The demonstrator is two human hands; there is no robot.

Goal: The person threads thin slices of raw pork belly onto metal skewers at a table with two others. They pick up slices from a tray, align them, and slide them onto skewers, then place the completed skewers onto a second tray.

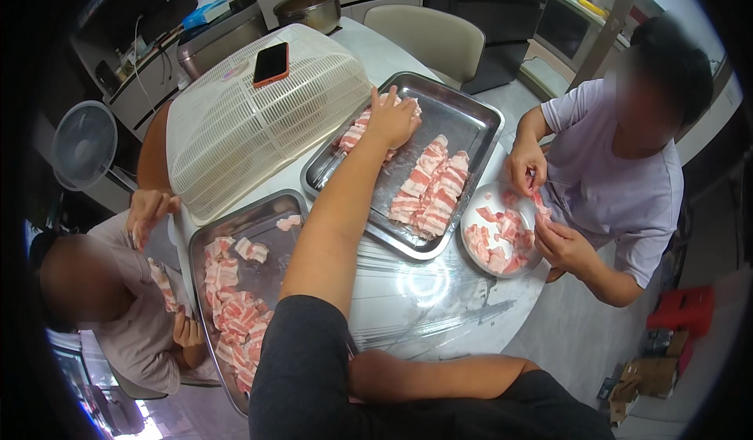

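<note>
My left hand [393, 121] rests on a stack of skewered bacon-like pork slices [355, 132] in a metal tray [470, 96], fingers spread. Its palm hides whether it grips a skewer. To its right, more skewered pork [429, 187] lies side by side in that tray. Thin skewers [435, 322] are spread on the marble-patterned table [388, 299]. A second metal tray [267, 207], partly behind my left arm, holds loose pork slices [241, 310]. My right forearm [441, 375] crosses in front of my body; its hand is out of view.
At right, a person's hands [559, 240] hold meat over a bowl [470, 246] of pork pieces. A person at left holds a meat strip [163, 284]. A white mesh food cover [282, 105] bears a phone [272, 65]. Behind it stands a lidded pot [312, 13].
</note>
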